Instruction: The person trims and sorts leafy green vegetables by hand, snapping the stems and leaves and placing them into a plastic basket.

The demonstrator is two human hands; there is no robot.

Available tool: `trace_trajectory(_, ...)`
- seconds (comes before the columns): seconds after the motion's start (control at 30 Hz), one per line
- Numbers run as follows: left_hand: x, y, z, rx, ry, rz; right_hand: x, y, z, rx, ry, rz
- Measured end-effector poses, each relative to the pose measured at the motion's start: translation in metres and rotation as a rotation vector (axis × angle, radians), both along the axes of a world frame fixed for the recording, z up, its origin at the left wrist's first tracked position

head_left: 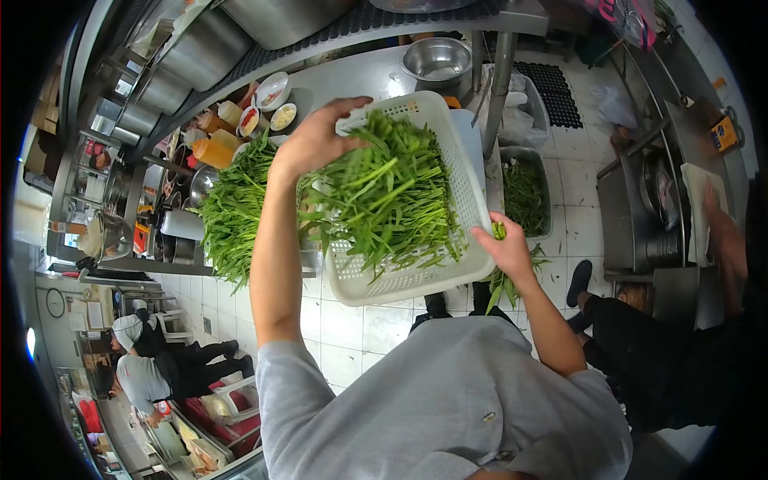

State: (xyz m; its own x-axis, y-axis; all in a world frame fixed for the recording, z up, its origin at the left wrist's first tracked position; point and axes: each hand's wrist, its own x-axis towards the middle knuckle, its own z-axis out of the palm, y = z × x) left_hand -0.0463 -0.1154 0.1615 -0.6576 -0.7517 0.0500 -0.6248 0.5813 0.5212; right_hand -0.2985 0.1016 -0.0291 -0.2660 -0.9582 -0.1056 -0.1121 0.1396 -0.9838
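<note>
Basket (352,284), pale and slotted, lies tilted between the two hands, one heap of cut greens (400,192) inside it. Writing on the yellow device (726,134) at the far right and on the wall papers (78,317) near the round clock (55,302) is too small to read.

The left hand (320,132) is spread wide at the basket's far left corner, fingers over the rim and thumb against the leaves; how firmly it grips cannot be told. The right hand (508,246) is closed on the right rim, with a few green stems (499,230) beside its fingers and leaves hanging just below.

A second heap of greens (232,208) sits left of the basket, past the left forearm. One metal bowl (438,61) and three small white bowls (273,90) are on the worktop (352,74). Two tubs (524,192) stand on the tiled floor (572,192), the nearer one holding leafy greens. Two people (152,372) are at lower left, one more (656,360) at right.
</note>
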Motion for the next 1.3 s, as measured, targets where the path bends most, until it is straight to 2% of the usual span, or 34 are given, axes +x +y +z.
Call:
trace_trajectory(0.1, -0.01, 0.008, -0.002, -0.011, 0.038, 0.116, 0.0, 0.0, 0.0, -0.001, 0.014, -0.003)
trace_trajectory(0.13, -0.013, 0.012, -0.003, 0.018, -0.016, 0.078, 0.0, 0.0, -0.001, -0.001, 0.011, -0.006)
trace_trajectory(0.23, -0.016, 0.028, -0.04, 0.233, 0.002, 0.023, -0.001, 0.001, 0.001, 0.027, 0.025, 0.002)
trace_trajectory(0.3, -0.026, 0.044, -0.054, 0.217, -0.235, 0.032, -0.002, 0.001, 0.002, 0.042, 0.04, 0.009)
trace_trajectory(0.33, -0.024, 0.046, -0.072, 0.171, -0.274, -0.032, -0.002, 0.001, 0.003, 0.044, 0.046, 0.012)
trace_trajectory(0.43, -0.018, 0.072, -0.123, -0.158, -0.175, -0.057, -0.003, 0.001, 0.008, 0.026, 0.153, -0.003)
trace_trajectory(0.53, -0.015, 0.071, -0.138, -0.194, -0.298, -0.101, -0.008, 0.001, 0.017, -0.011, 0.25, -0.063)
trace_trajectory(0.67, -0.004, 0.065, -0.109, -0.16, 0.173, 0.061, -0.023, -0.008, 0.043, -0.085, 0.278, -0.153)
trace_trajectory(0.77, -0.004, 0.073, -0.072, 0.246, 0.492, 0.264, -0.017, -0.029, 0.079, -0.38, 0.289, -0.112)
trace_trajectory(0.8, -0.003, 0.072, -0.069, 0.286, 0.558, 0.192, -0.011, -0.037, 0.097, -0.407, 0.27, -0.048)
trace_trajectory(0.87, -0.01, 0.076, -0.055, 0.417, 0.614, 0.112, 0.007, -0.053, 0.132, -0.434, 0.15, 0.081)
trace_trajectory(0.97, -0.023, 0.084, -0.044, 0.534, 0.658, 0.02, 0.025, -0.085, 0.145, -0.349, -0.076, 0.308)
trace_trajectory(1.07, -0.018, 0.086, -0.043, 0.645, 0.654, 0.064, 0.019, -0.096, 0.145, -0.179, -0.338, 0.362)
trace_trajectory(1.2, 0.006, 0.093, -0.046, 0.731, 0.601, 0.153, -0.006, -0.1, 0.136, -0.195, -0.421, 0.305)
trace_trajectory(1.3, 0.019, 0.095, -0.055, 0.7, 0.586, 0.138, -0.016, -0.101, 0.132, -0.198, -0.387, 0.27)
